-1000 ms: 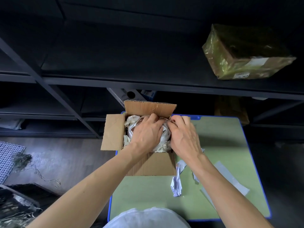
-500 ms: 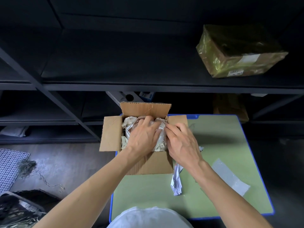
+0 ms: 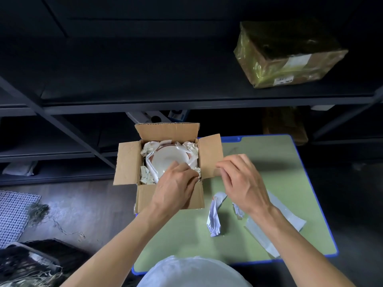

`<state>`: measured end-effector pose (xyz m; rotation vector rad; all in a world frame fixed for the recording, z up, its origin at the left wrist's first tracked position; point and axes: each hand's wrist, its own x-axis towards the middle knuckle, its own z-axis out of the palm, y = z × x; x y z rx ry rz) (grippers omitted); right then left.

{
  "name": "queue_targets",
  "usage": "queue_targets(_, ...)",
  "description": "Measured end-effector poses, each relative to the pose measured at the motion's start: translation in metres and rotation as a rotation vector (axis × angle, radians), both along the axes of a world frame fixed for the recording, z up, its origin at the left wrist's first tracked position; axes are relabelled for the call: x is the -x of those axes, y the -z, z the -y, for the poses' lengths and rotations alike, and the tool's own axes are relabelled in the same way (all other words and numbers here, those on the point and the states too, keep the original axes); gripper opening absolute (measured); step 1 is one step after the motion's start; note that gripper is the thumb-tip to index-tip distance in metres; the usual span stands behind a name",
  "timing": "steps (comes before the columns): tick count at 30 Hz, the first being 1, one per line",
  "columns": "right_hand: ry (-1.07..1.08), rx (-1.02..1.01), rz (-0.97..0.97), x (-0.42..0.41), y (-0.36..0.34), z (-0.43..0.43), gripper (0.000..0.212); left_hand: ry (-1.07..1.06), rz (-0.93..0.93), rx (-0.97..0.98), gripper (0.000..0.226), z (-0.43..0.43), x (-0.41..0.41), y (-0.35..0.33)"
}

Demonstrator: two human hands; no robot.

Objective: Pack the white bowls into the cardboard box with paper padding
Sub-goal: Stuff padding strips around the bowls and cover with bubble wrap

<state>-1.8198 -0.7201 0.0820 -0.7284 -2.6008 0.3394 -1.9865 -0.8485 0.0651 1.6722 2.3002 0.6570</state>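
Right hand withdrawn — bowl bared; left hand pinches paper.

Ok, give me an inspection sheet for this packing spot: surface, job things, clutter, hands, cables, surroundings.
Surface: green table with a blue rim.
Job's things: box at the table's far left corner, flaps open; white bowl inside it, crumpled paper packed round it.
Clutter: crumpled strip and a flat grey sheet on the table, right of the box.
Hands: left hand at the box's near right corner, fingertips at the paper, grip unclear; right hand above the table beside the right flap, fingers loosely curled, holding nothing.
Cables: nothing seen.
Surroundings: dark shelves behind, a wrapped parcel on one; mesh on the floor, left.
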Motion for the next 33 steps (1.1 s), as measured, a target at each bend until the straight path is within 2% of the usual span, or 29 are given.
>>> queue_targets(5,-0.190,-0.024,0.080,0.006,0.001,0.009,0.032,-0.034,-0.150,0.081,0.035,-0.010,-0.008,0.002)
queue_targets(11,-0.200,0.016,0.104,0.008,0.008,0.010,0.033,-0.045,-0.225,0.222,0.041,-0.012,-0.019,0.000)
queue_targets(15,-0.206,0.003,0.036,-0.004,0.007,0.004,0.034,-0.101,-0.160,0.171,0.036,-0.006,-0.023,-0.002)
queue_targets(19,-0.157,0.011,0.006,-0.023,0.005,-0.011,0.034,-0.165,-0.093,0.022,0.028,0.012,-0.031,-0.005)
queue_targets(25,-0.176,0.082,0.088,-0.046,0.013,-0.021,0.031,-0.148,-0.060,-0.124,0.022,0.015,-0.062,-0.013)
queue_targets(31,-0.186,0.204,0.338,-0.071,0.048,-0.024,0.031,-0.018,0.043,0.028,0.020,0.016,-0.110,0.004)
queue_targets(33,-0.161,0.249,0.404,-0.081,0.061,-0.026,0.032,0.000,0.059,0.136,0.022,0.015,-0.124,0.022)
